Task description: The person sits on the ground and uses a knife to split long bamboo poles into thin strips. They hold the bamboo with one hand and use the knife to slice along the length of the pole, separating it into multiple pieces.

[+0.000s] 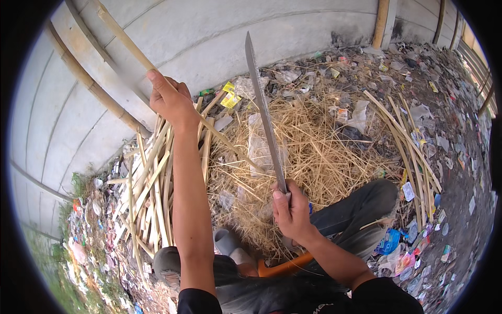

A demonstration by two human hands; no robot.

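Strip (pixel 125 39) in my left hand (pixel 172 99), long blade (pixel 267 118) in my right hand (pixel 293 212)

Far left, a heap of pale strips (pixel 151 180) lies beside the wall (pixel 219 36). My left hand is closed around a single strip, which slopes from upper left down toward the straw-like shavings (pixel 319 141) in front of me. If that grip slackened, the strip could twist and its edge might slice my bare palm. Next comes the blade, tip upward, its lower end gripped in my right hand. A glancing stroke could skid along the strip into my ungloved left fingers; too long a swing could catch my right knee (pixel 374 201), bent near that hand. At the right, a looser bundle (pixel 410 149) lies on the litter, well apart from the blade.
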